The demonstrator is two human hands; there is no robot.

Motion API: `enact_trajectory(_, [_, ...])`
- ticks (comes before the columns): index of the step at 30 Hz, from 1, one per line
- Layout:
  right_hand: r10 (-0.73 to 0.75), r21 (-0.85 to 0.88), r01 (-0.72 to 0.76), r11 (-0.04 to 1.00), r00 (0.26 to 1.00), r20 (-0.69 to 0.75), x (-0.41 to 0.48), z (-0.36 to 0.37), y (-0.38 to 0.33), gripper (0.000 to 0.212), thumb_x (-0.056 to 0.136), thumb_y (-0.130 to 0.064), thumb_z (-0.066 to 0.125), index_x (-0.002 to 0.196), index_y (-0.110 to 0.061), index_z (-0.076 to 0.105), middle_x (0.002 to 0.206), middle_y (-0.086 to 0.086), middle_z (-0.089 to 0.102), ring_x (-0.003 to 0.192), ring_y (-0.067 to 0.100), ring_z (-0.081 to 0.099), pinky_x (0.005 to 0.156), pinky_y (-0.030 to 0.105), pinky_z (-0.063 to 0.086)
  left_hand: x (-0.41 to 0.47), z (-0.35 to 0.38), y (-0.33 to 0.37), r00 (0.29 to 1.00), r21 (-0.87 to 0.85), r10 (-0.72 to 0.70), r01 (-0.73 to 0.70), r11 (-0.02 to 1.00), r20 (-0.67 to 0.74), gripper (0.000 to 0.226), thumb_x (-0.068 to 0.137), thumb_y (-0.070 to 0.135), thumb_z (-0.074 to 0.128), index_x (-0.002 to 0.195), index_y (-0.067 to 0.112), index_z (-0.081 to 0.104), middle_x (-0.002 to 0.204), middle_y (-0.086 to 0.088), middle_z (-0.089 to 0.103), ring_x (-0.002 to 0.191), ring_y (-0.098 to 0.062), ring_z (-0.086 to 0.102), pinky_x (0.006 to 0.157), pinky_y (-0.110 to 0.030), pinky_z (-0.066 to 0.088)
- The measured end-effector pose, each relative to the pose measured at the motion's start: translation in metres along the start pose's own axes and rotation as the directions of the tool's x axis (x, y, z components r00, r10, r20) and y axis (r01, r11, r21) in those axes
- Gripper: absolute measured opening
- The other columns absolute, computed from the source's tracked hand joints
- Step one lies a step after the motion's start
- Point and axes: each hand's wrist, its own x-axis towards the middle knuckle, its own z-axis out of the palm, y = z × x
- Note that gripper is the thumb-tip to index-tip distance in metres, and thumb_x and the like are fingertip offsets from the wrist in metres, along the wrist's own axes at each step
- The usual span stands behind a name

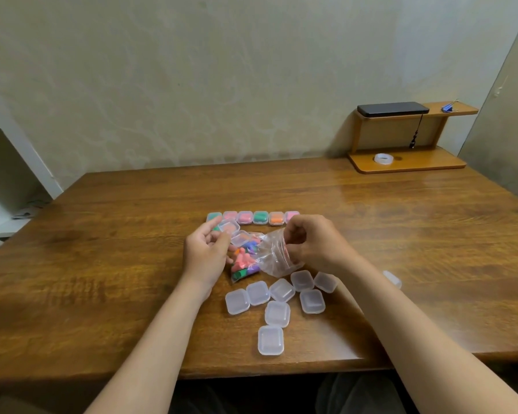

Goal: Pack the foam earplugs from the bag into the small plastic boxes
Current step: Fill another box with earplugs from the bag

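1. At desk (401, 234) centre, head view: the bag (277, 258) lies between both hands, with the earplugs (244, 261) bunched at its left end.
2. Just above the bag, the left hand (205, 252) curls round an open box (232, 231).
3. Opposite, the right hand (308, 243) pinches the bag's crumpled mouth; film partly hides its fingertips.
4. Six filled boxes (253, 218) stand in a row behind. The empty boxes (277, 297) lie nearer the front edge.
5. Handling, as judged:
   - Earplugs are light, soft and compressible; pinch one gently at mid-body.
   - Bag film is thin and slippery; hold it at the mouth.
   - Boxes are light, stiff and likely to skid; grip them by the side walls.
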Motion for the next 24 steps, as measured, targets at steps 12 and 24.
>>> enact_trajectory(12, [-0.045, 0.157, 0.012, 0.987, 0.978, 0.204, 0.01, 0.003, -0.004, 0.019, 0.096, -0.013, 0.06, 0.111, -0.015, 0.072, 0.103, 0.002, 0.074, 0.078, 0.014, 0.071, 0.061, 0.038, 0.06, 0.006, 0.001, -0.011, 1.0, -0.046, 0.001, -0.001, 0.999, 0.021, 0.043, 0.1, 0.011, 0.056, 0.142, 0.018, 0.053, 0.091, -0.005, 0.073, 0.076, -0.016, 0.074, 0.063, -0.029, 0.062])
enact_trajectory(24, [-0.034, -0.025, 0.041, 0.999, 0.966, 0.256, 0.029, 0.023, -0.01, 0.018, 0.082, -0.028, 0.076, 0.066, -0.021, 0.073, 0.07, 0.002, 0.072, 0.068, 0.02, 0.07, 0.063, 0.047, 0.06, 0.006, -0.001, -0.015, 1.0, -0.081, 0.002, 0.001, 0.997, 0.031, 0.044, 0.099, 0.007, 0.054, 0.142, 0.018, 0.052, 0.096, -0.011, 0.072, 0.076, -0.018, 0.076, 0.062, -0.028, 0.062])
